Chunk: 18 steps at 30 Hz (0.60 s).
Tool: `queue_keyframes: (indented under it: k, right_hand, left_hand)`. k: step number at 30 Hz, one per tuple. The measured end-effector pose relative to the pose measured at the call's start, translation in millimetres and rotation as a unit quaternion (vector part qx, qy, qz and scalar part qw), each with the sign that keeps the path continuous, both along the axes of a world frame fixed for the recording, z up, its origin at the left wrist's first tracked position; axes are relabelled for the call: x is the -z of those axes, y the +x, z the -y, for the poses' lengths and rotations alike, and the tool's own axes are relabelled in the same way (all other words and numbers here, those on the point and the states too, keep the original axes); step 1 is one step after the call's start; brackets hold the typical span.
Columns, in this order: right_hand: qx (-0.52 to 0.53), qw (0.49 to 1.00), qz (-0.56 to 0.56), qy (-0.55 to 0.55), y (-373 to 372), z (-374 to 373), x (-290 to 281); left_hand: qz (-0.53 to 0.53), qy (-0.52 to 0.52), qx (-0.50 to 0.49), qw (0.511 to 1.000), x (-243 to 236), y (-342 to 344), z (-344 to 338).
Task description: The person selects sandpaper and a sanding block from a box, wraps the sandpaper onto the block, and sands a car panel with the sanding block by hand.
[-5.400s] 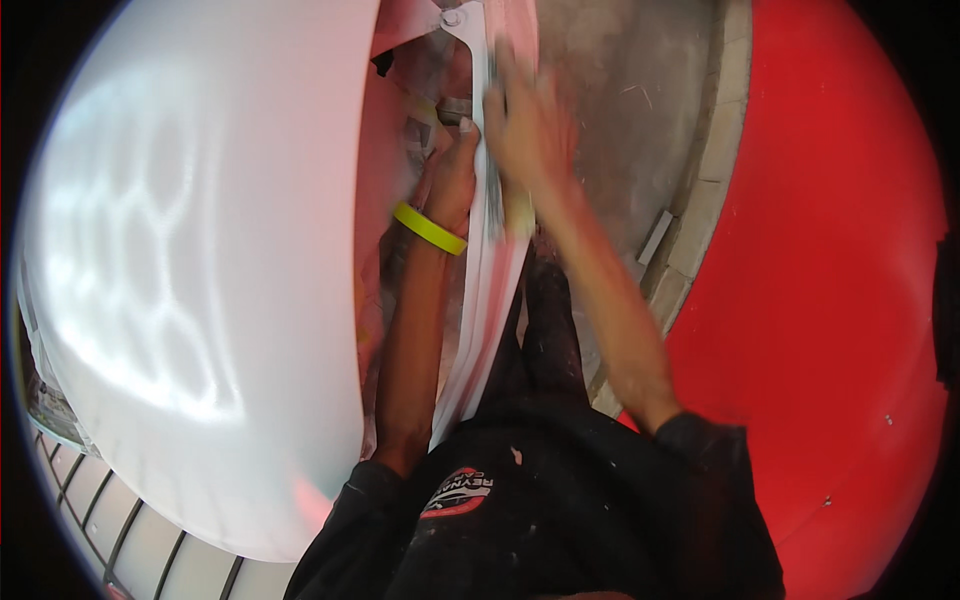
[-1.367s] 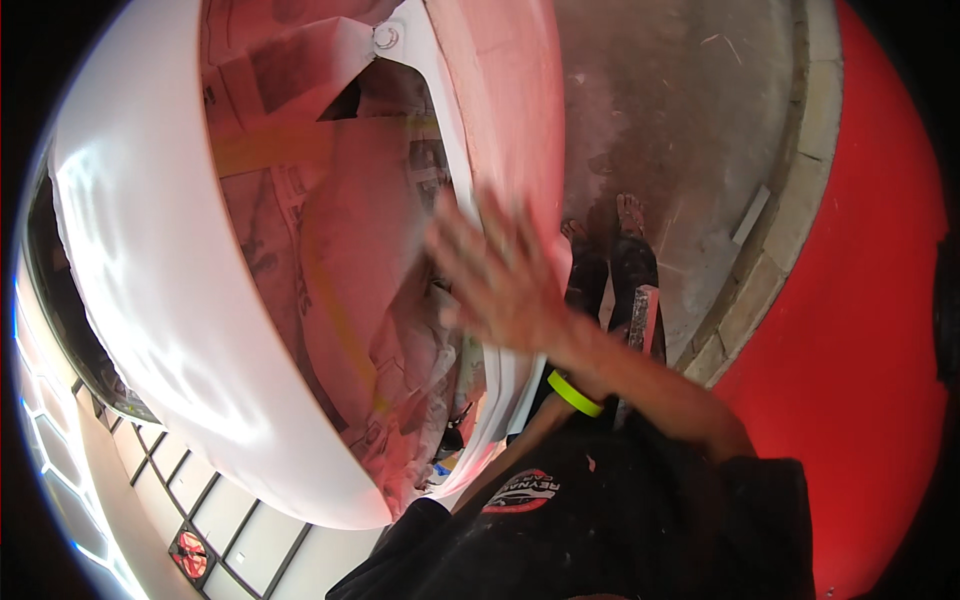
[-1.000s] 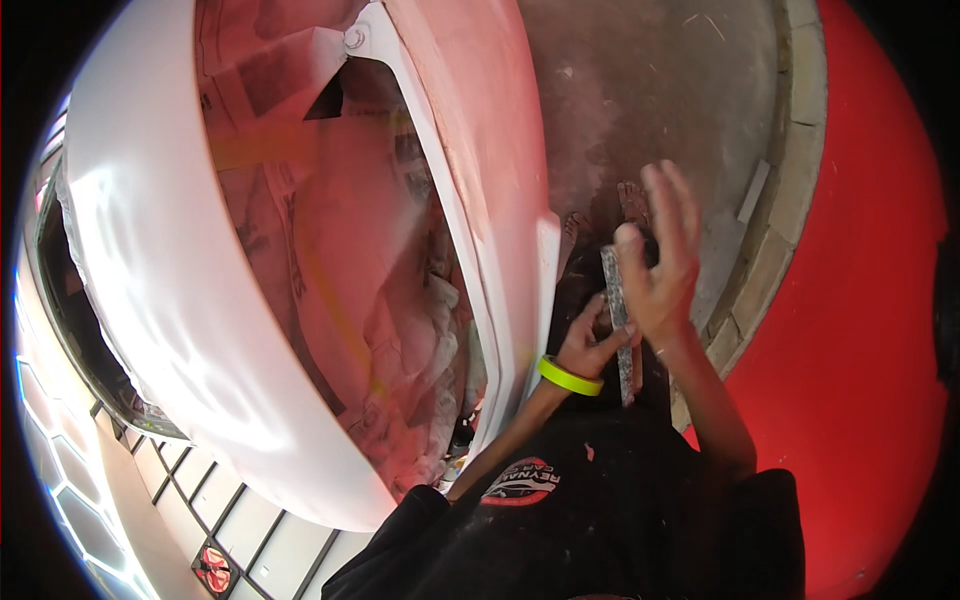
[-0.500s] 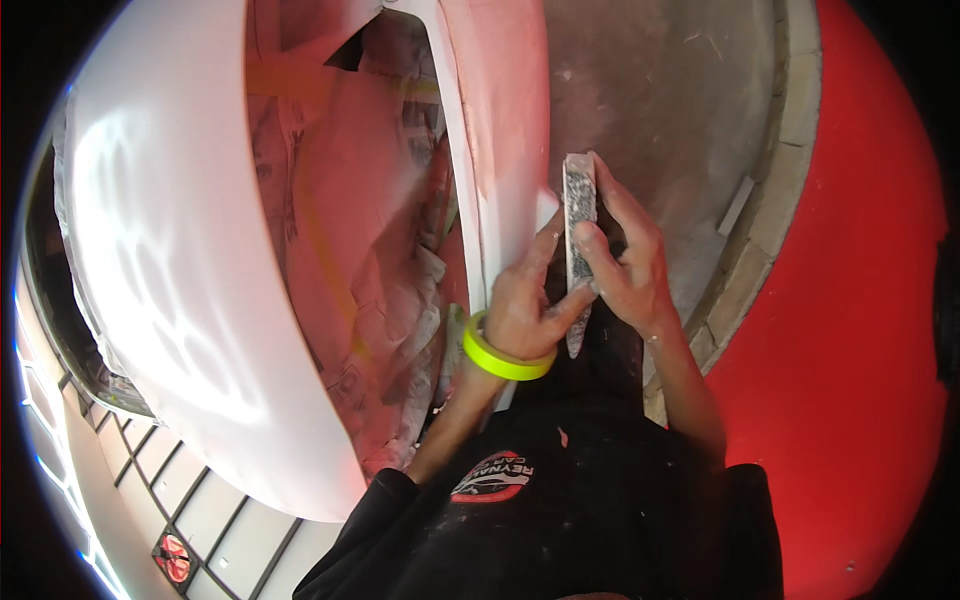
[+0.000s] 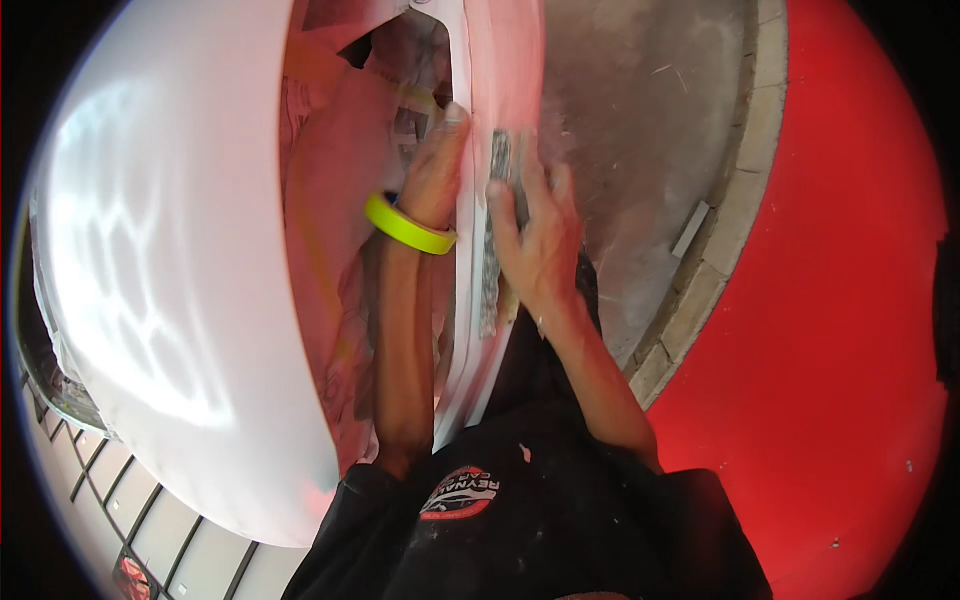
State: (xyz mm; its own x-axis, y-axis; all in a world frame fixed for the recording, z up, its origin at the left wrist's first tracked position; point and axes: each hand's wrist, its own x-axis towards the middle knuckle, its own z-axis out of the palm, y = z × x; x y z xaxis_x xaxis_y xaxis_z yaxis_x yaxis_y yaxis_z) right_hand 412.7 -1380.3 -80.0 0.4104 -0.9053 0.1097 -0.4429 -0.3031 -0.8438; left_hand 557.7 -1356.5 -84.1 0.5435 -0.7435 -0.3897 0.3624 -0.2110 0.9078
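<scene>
A long, narrow sanding block (image 5: pixel 490 285) with a speckled grey side lies lengthwise against the pale, pink-tinged car body panel (image 5: pixel 505 60). My right hand (image 5: pixel 545 235) grips it from the right, thumb along its near side and fingers over the far side. At the panel's inner edge is my left hand (image 5: pixel 435 180), one finger stretched upward along the white flange; its other fingers are mostly hidden. Around the left wrist sits a bright yellow-green ring (image 5: pixel 410 225), like a roll of tape. The left hand is off the block.
A raised white, curved panel (image 5: pixel 190 250) stands on the left. Between it and the flange, crumpled masking paper (image 5: pixel 345 210) lines the opening. Grey concrete floor (image 5: pixel 640 130) spreads to the right, bordered by a paved strip (image 5: pixel 725 200) and a red surface (image 5: pixel 800 350).
The sanding block has moved left from above the floor onto the body panel, carried by my right hand. My left hand has let go of it and shifted up and left to the inner flange.
</scene>
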Motion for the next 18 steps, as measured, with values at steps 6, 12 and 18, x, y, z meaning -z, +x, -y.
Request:
queue_keyframes:
  k: [6, 12, 18]
  right_hand:
    - [0.006, 0.999, -0.026, -0.044, 28, 94, 9]
    - [-0.007, 0.993, -0.038, -0.114, 2, 64, 15]
    - [-0.008, 0.995, -0.071, -0.067, 26, 95, 18]
  left_hand:
    - [-0.031, 0.008, 0.060, 0.998, -7, -17, 23]
    - [0.024, 0.002, 0.061, 0.998, 0, -25, 21]
    - [-0.054, 0.008, 0.042, 0.998, -3, -20, 16]
